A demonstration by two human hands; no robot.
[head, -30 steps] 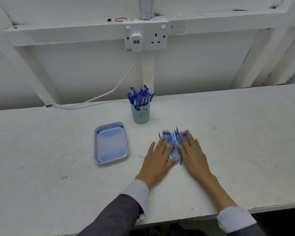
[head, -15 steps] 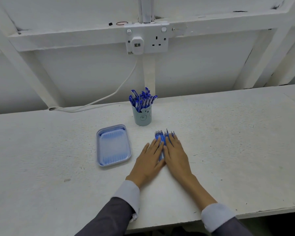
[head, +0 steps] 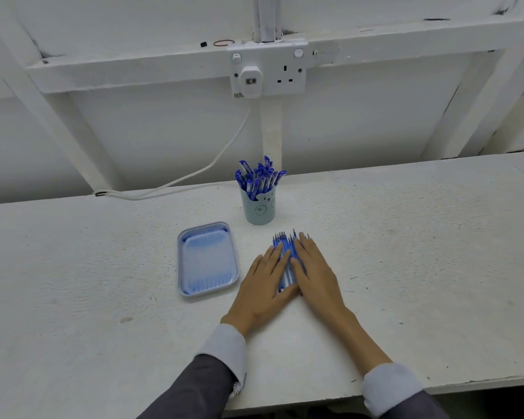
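A row of several blue pens lies side by side on the white table, tips pointing away from me. My left hand rests flat on the row's left side with straight fingers. My right hand lies flat on its right side, fingers straight too. Both hands cover most of the pens; only the tips and a strip between the hands show. A pale blue cup with several capped blue pens stands upright just behind. An empty blue tray sits to the left of my left hand.
A white cable runs along the table's back edge up to a wall socket with a plug in it. White beams frame the wall behind. The table's front edge is close to my sleeves.
My two hands have drawn closer together over the pens, squeezing the spread-out row into a narrower bundle. The cup and tray have not moved.
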